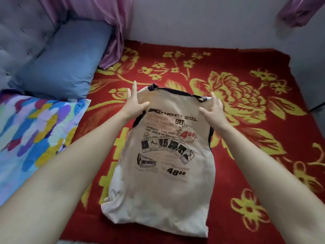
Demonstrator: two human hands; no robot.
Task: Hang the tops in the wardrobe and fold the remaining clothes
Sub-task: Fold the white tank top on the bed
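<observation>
**Shirt position and hand placement at the collar end**

The cream printed shirt (163, 155) lies flat on the red floral blanket (246, 95), narrowed to a long panel with dark sleeve trim showing along its sides. Its long axis runs straight away from the person: hem nearest, collar farthest.

Both arms reach the full length of the panel. The left hand (136, 103) rests at the left shoulder corner, fingers straight, thumb laid across the cloth. The right hand (213, 110) sits at the right shoulder corner; motion blur hides whether it pinches the fabric. The hands are apart by the panel's width, at nearly equal reach.

Likely next move: draw the collar end back toward the hem, along the axis.

Clearance: open blanket lies to the right. The patterned pillow (31, 134) and blue pillow (61, 64) lie close by on the left.
</observation>
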